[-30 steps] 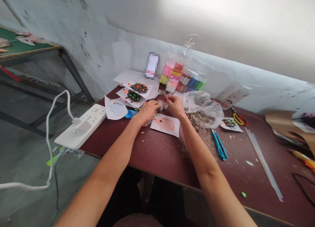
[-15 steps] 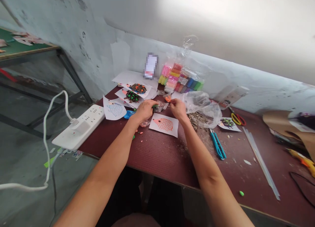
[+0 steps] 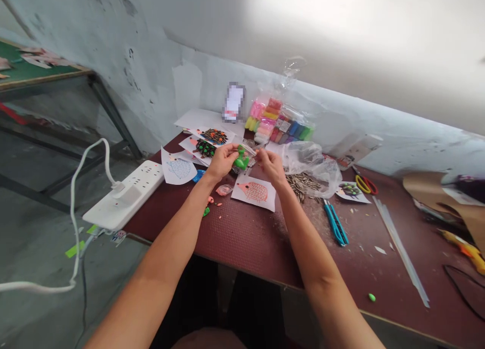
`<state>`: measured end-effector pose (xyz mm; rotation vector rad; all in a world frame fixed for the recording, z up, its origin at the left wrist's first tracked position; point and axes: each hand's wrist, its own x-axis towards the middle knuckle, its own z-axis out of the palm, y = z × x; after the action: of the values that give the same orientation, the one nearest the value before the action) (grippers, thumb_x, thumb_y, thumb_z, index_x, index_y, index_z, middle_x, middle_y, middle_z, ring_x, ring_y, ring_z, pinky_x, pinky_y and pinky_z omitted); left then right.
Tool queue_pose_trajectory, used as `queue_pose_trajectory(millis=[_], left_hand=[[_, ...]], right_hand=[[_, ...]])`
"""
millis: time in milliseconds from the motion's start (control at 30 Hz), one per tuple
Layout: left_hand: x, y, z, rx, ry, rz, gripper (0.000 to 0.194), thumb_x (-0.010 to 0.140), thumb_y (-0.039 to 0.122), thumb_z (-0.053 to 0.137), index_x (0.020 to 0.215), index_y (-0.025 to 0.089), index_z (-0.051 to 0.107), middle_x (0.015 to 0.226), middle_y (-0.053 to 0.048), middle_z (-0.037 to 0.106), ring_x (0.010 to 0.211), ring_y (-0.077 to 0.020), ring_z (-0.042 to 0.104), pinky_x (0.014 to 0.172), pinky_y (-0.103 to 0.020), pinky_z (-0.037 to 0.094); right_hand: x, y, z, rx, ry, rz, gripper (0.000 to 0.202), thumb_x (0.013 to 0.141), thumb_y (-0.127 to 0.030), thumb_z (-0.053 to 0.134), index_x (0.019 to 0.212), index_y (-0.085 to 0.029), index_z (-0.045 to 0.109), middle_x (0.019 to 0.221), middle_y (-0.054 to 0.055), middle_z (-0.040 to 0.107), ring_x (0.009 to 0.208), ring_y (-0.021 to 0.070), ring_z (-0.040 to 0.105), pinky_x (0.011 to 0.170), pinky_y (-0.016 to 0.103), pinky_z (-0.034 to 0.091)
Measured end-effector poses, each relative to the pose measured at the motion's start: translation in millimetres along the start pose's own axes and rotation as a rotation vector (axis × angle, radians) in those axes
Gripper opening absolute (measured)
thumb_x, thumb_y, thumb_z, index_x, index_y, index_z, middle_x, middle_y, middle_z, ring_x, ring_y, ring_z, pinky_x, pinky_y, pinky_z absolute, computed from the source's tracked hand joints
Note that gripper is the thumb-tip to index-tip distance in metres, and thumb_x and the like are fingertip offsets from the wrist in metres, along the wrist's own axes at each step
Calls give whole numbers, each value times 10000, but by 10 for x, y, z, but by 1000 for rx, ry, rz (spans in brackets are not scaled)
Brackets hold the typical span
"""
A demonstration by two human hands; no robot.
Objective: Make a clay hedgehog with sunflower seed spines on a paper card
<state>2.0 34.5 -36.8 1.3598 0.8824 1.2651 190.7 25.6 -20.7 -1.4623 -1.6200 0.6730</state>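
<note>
My left hand (image 3: 223,161) pinches a lump of green modelling clay (image 3: 241,159) in clear plastic, held above the table. Opposite it, the closed fingers of my right hand (image 3: 270,164) grip the edge of the clear wrapper (image 3: 248,150). Below both hands lies a white card with an orange hedgehog drawing (image 3: 253,192). Pink clay in plastic (image 3: 224,190) rests just left of the card. To the left are a blue hedgehog drawing (image 3: 179,168) and finished hedgehog cards (image 3: 212,136) covered with dark spikes.
Packs of coloured clay (image 3: 278,121) and a phone (image 3: 234,102) stand against the wall. Right of my hands are a spilled plastic bag (image 3: 318,162), brown spike-like pieces (image 3: 301,183), a teal cutter (image 3: 335,222), scissors (image 3: 366,182) and glue sticks (image 3: 401,250). A power strip (image 3: 123,195) sits at left.
My left hand has risen with the green clay, which now shows fully between the hands. My right hand has shifted slightly left, onto the wrapper. The orange bit near it is no longer visible.
</note>
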Motion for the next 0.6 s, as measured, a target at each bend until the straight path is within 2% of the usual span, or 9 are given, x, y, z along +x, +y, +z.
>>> queue_pose_trajectory(millis=[67, 100, 200, 300, 367, 467, 600], left_hand=[[-19, 23, 27, -23, -28, -26, 244, 867, 166, 624, 1071, 110, 746, 944, -69, 789, 811, -158, 725, 791, -287, 603], [-33, 41, 40, -26, -43, -39, 238, 864, 156, 625, 1057, 108, 754, 944, -67, 789, 811, -157, 723, 795, -287, 600], [-81, 101, 60, -30, -96, -66, 245, 874, 173, 657, 1088, 110, 758, 986, -75, 790, 843, -158, 724, 821, -294, 595], [-125, 153, 42, -60, -171, -74, 363, 865, 186, 717, 1223, 127, 709, 1109, -103, 779, 946, -169, 727, 861, -307, 591], [-145, 170, 25, -62, -222, -125, 428, 838, 179, 761, 1255, 127, 679, 1118, -117, 774, 936, -174, 732, 835, -316, 595], [-155, 164, 17, -41, -256, -197, 348, 839, 209, 779, 1161, 115, 687, 997, -111, 779, 810, -163, 730, 720, -294, 589], [-137, 131, 15, -51, -211, -199, 286, 823, 204, 796, 1066, 121, 670, 839, -59, 755, 666, -123, 676, 602, -235, 532]], right_hand=[[-36, -79, -60, 174, -78, 35, 581, 964, -663, 452, 984, -186, 782, 875, 69, 769, 694, 159, 661, 610, 264, 505], [-59, -118, -85, 205, -121, 31, 555, 921, -680, 524, 955, -188, 779, 845, 56, 758, 677, 149, 646, 594, 253, 492], [-142, -200, -133, 227, -196, 1, 433, 795, -618, 711, 823, -187, 751, 735, 24, 719, 635, 130, 606, 598, 248, 478], [-227, -213, -158, 284, -155, 41, 401, 768, -595, 715, 782, -194, 724, 710, 19, 710, 609, 127, 586, 577, 252, 465], [-273, -193, -168, 339, -109, 80, 397, 746, -594, 724, 779, -198, 721, 711, 21, 712, 597, 126, 575, 556, 251, 452], [-316, -151, -174, 426, -61, 132, 388, 672, -574, 793, 743, -201, 713, 672, 12, 691, 562, 116, 540, 527, 248, 427], [-343, -115, -164, 519, -69, 185, 406, 589, -551, 871, 687, -208, 677, 580, -32, 608, 497, 89, 458, 476, 235, 364]])
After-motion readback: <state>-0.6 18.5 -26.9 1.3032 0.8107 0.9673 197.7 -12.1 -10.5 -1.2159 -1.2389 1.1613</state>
